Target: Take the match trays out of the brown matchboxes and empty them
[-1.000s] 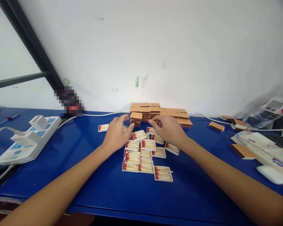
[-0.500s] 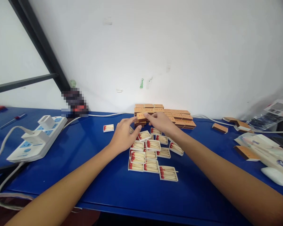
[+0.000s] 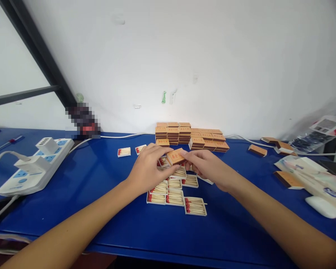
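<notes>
An orange matchbox (image 3: 176,157) is held tilted in the air above several open trays of red-tipped matches (image 3: 174,197). Thumb and fingers of my right hand (image 3: 205,164) pinch its right end. My left hand (image 3: 148,168) grips around its left end, fingertips at the top and thumb below. Some trays behind the hands are partly covered. Just beyond, closed matchboxes (image 3: 173,131) stand stacked against the wall, with a lower row of matchboxes (image 3: 210,141) to their right.
On the left lies a white power strip (image 3: 49,164) with plugs and cables. A single match tray (image 3: 124,151) sits left of the hands. At right are loose matchboxes (image 3: 257,150), a tissue pack (image 3: 324,183), a white rounded object (image 3: 323,207) and a plastic bag (image 3: 310,138).
Both hands have come back from the stack toward me, bringing the matchbox over the trays. Its left end is now in my left hand's grip. The view has shifted slightly.
</notes>
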